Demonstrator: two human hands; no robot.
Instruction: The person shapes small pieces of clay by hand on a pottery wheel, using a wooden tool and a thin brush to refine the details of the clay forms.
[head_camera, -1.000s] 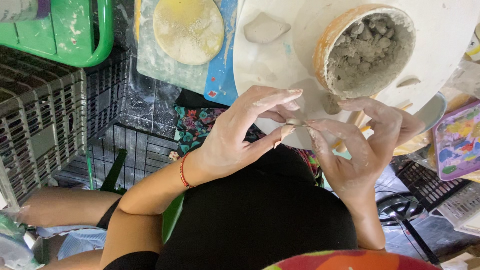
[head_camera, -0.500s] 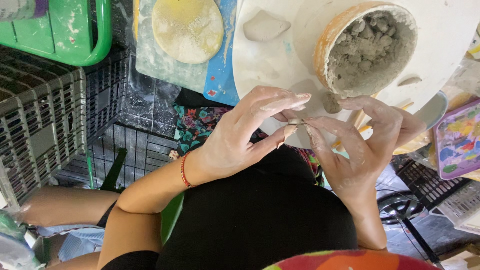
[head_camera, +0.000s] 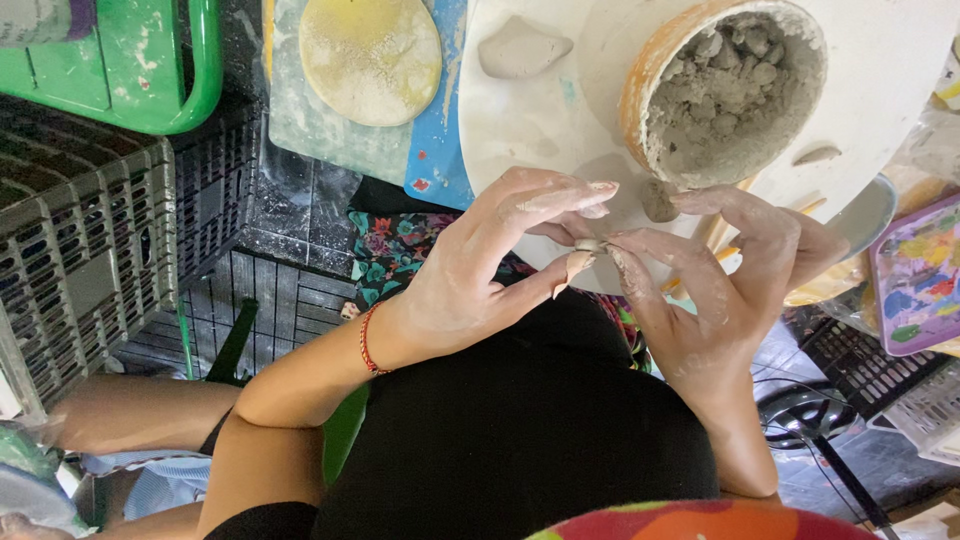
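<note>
- A small piece of grey clay (head_camera: 588, 245) is pinched between the fingertips of the left hand (head_camera: 470, 280) and the right hand (head_camera: 720, 290); most of its shape is hidden by the fingers
- The piece is held in the air above the near edge of the white round board (head_camera: 540, 130), just beside a small clay ball (head_camera: 658, 198) resting on that board
- Both hands are smeared with pale, dried clay

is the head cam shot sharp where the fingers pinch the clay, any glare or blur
Head view: even, soft daylight, no hard glare; the white board is bright but not blown out. The left hand and right hand are sharp, with no motion blur. The tiny clay piece is largely hidden by the fingertips. Dark crates keep detail.
</note>
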